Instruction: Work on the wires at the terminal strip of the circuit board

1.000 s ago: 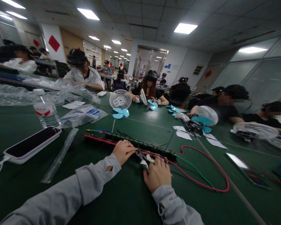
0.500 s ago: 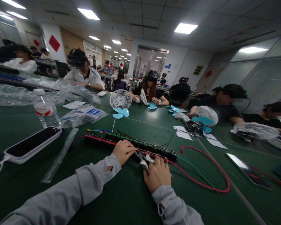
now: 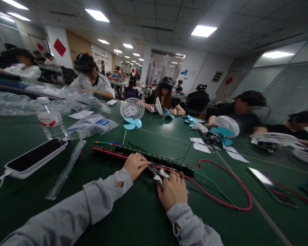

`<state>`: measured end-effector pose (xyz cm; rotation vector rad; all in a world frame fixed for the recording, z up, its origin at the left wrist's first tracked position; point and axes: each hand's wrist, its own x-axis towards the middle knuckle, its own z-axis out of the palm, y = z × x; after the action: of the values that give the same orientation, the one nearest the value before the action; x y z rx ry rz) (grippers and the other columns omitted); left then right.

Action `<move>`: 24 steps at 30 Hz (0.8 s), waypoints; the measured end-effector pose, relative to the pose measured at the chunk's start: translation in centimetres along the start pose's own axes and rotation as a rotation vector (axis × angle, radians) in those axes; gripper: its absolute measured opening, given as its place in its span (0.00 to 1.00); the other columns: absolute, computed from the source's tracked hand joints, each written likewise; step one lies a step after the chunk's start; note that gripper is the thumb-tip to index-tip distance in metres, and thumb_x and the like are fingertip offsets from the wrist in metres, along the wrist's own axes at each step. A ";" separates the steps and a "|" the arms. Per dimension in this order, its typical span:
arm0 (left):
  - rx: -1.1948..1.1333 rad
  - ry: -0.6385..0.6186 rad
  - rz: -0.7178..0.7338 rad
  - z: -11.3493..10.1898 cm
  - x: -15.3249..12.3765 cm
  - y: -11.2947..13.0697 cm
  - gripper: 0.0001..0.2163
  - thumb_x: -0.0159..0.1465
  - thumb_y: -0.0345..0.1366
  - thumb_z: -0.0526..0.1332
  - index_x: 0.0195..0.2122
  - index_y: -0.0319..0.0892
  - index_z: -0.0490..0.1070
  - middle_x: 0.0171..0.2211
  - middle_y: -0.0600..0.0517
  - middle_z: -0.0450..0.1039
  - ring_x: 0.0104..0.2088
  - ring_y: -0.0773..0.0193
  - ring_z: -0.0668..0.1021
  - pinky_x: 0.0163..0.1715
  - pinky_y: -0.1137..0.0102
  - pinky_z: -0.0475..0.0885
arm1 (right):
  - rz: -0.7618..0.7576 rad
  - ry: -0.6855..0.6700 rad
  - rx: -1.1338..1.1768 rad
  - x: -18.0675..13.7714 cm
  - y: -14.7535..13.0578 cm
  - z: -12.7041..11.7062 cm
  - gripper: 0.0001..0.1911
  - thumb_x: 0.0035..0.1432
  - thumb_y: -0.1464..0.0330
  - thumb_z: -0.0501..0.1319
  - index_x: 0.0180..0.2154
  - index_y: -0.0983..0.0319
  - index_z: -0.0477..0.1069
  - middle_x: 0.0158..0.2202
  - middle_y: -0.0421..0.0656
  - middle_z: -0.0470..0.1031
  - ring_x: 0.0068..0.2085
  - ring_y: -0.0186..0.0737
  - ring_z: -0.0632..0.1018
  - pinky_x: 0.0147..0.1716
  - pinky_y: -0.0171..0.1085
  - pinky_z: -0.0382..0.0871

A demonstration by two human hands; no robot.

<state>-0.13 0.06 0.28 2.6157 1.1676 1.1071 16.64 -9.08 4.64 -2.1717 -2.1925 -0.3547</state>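
A long black strip assembly [image 3: 107, 152] with red and green wires running along it lies across the green table in front of me. My left hand [image 3: 136, 165] rests on its near side, thumb and fingers pinched together; what they hold is too small to make out. My right hand [image 3: 174, 191] is closed around cutting pliers [image 3: 157, 177] with white handles. The grey jaws of the pliers point up-left at the strip, close to my left fingertips. Thin dark strands stick out of the strip. A loose red wire [image 3: 247, 194] and a green wire [image 3: 220, 191] curve away from its right end.
On the left are a phone [image 3: 37, 157] with a cable, a water bottle [image 3: 51, 119], plastic bags [image 3: 92, 126] and a clear sleeve [image 3: 66, 171]. Another phone [image 3: 272, 186] lies right. Across the table, people handle fan parts, with a white fan grille [image 3: 132, 108] and blue blades [image 3: 132, 124] nearby.
My hands, the pliers and the strip look the same. Across the table, a person has raised a blue fan blade, and a person on the right has shifted a white fan part.
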 end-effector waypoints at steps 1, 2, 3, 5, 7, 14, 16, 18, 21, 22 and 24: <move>0.000 0.000 0.000 0.0 0.0 0.0 0.09 0.61 0.37 0.54 0.39 0.51 0.72 0.34 0.54 0.72 0.37 0.66 0.68 0.35 0.67 0.58 | -0.001 0.001 -0.001 0.0 0.0 0.0 0.15 0.50 0.62 0.54 0.35 0.64 0.72 0.50 0.53 0.64 0.52 0.51 0.60 0.46 0.44 0.50; 0.001 0.000 0.000 0.0 0.0 0.0 0.09 0.61 0.37 0.54 0.39 0.51 0.72 0.34 0.54 0.72 0.37 0.65 0.68 0.35 0.67 0.58 | 0.000 0.001 -0.002 0.0 0.0 0.0 0.15 0.50 0.62 0.54 0.35 0.64 0.72 0.50 0.53 0.64 0.52 0.51 0.60 0.46 0.44 0.50; 0.002 0.000 0.000 0.0 0.0 0.0 0.09 0.61 0.37 0.54 0.39 0.51 0.72 0.34 0.54 0.72 0.37 0.65 0.68 0.35 0.67 0.58 | -0.001 0.004 -0.003 -0.1 0.0 -0.1 0.15 0.50 0.62 0.54 0.34 0.64 0.72 0.50 0.53 0.64 0.52 0.51 0.60 0.46 0.44 0.50; 0.004 0.000 0.003 0.0 0.1 0.0 0.09 0.61 0.37 0.54 0.39 0.51 0.72 0.34 0.54 0.72 0.37 0.65 0.68 0.34 0.67 0.58 | -0.003 0.017 -0.005 -0.1 0.0 -0.1 0.14 0.50 0.62 0.54 0.35 0.64 0.72 0.50 0.53 0.64 0.52 0.51 0.60 0.46 0.44 0.50; 0.004 0.001 0.006 0.0 0.1 0.0 0.09 0.61 0.37 0.54 0.39 0.51 0.72 0.34 0.54 0.72 0.37 0.65 0.68 0.34 0.67 0.58 | -0.006 0.024 -0.003 -0.1 0.0 -0.1 0.14 0.50 0.62 0.55 0.35 0.64 0.72 0.50 0.53 0.64 0.52 0.51 0.60 0.46 0.43 0.50; 0.005 0.003 0.001 0.0 0.0 0.0 0.09 0.61 0.37 0.54 0.39 0.51 0.72 0.34 0.54 0.72 0.37 0.65 0.68 0.34 0.67 0.58 | -0.008 0.015 -0.007 0.0 0.0 0.0 0.14 0.50 0.62 0.55 0.35 0.64 0.72 0.49 0.53 0.64 0.51 0.51 0.61 0.46 0.43 0.51; 0.006 0.003 0.000 0.0 0.0 0.0 0.09 0.61 0.37 0.54 0.39 0.51 0.72 0.34 0.54 0.72 0.37 0.65 0.68 0.34 0.67 0.58 | -0.018 0.020 -0.009 -0.1 0.0 -0.1 0.14 0.50 0.62 0.55 0.35 0.64 0.72 0.49 0.53 0.65 0.51 0.50 0.61 0.46 0.43 0.51; 0.008 0.001 0.000 -0.1 0.0 0.0 0.09 0.61 0.37 0.54 0.39 0.51 0.72 0.34 0.54 0.72 0.38 0.65 0.68 0.35 0.67 0.58 | -0.024 0.018 -0.006 -0.1 0.0 -0.1 0.14 0.50 0.62 0.55 0.34 0.64 0.72 0.48 0.53 0.65 0.51 0.50 0.61 0.46 0.43 0.51; 0.009 -0.003 0.001 -0.1 0.1 0.1 0.09 0.61 0.37 0.54 0.39 0.51 0.72 0.34 0.54 0.72 0.38 0.65 0.68 0.34 0.67 0.58 | -0.029 0.011 0.000 0.0 0.1 0.1 0.14 0.51 0.62 0.54 0.34 0.64 0.72 0.48 0.53 0.65 0.51 0.49 0.62 0.46 0.43 0.52; 0.009 -0.003 0.000 -0.1 0.1 0.1 0.09 0.62 0.37 0.54 0.39 0.51 0.72 0.34 0.54 0.72 0.38 0.65 0.68 0.34 0.67 0.58 | -0.029 0.007 0.001 0.0 0.2 0.1 0.14 0.51 0.62 0.54 0.34 0.64 0.72 0.48 0.53 0.65 0.50 0.49 0.62 0.45 0.43 0.52; 0.006 -0.002 0.000 -0.1 0.1 0.1 0.09 0.62 0.37 0.54 0.39 0.51 0.72 0.34 0.54 0.72 0.38 0.65 0.68 0.34 0.67 0.58 | -0.034 0.002 0.003 0.0 0.2 0.2 0.14 0.52 0.62 0.54 0.34 0.64 0.72 0.48 0.52 0.65 0.50 0.49 0.63 0.45 0.43 0.52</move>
<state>-0.10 0.05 0.39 2.6203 1.1728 1.1029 16.91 -9.01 4.46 -2.1336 -2.2294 -0.3544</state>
